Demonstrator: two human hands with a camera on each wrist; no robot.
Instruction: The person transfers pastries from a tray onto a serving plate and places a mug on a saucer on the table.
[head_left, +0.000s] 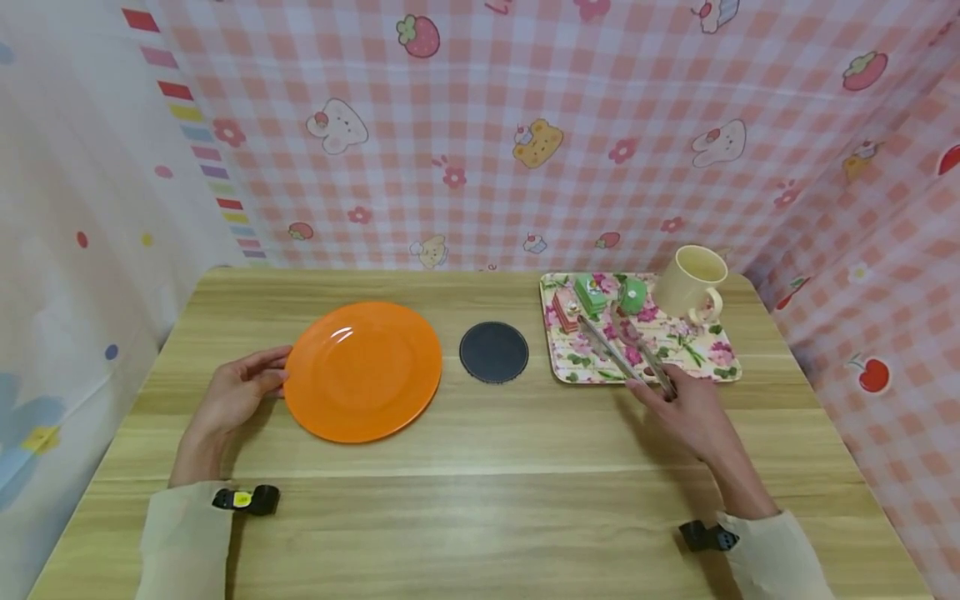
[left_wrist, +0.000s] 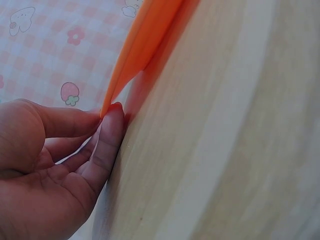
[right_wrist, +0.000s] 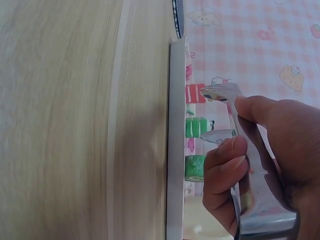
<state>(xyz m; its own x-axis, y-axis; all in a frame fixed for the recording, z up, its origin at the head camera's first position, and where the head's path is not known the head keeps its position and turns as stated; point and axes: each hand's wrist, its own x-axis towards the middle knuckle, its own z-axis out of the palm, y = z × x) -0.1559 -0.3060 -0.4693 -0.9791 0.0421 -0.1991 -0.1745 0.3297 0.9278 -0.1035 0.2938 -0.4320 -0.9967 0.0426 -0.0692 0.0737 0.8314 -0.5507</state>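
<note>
The right hand [head_left: 686,408] has its fingers and thumb curled round a pair of shiny silver metal tongs [right_wrist: 262,200], whose two arms stand apart and point away to the far left. One tip is just beside a small red-and-white layered square toy cake [head_left: 566,310], the other near a green-and-white layered square toy cake [head_left: 590,293] and a green round toy cake roll [head_left: 632,295]; whether either tip touches a cake cannot be told. All three cakes sit at the far left of a rectangular floral-patterned tray [head_left: 697,362], with a cream-coloured handled mug [head_left: 677,287] at its far right. The left hand [head_left: 232,398] pinches the left rim of a large round glossy orange plate [head_left: 363,371] between thumb and fingers. Between plate and tray, touching neither, lies a flat round black coaster [head_left: 493,352] with a stitched edge. Everything stands on the far half of a light wood-grain counter [head_left: 480,525]. Behind it hangs a pink-and-white checked fabric curtain [head_left: 465,108] printed with strawberries, flowers and cartoon animals.
</note>
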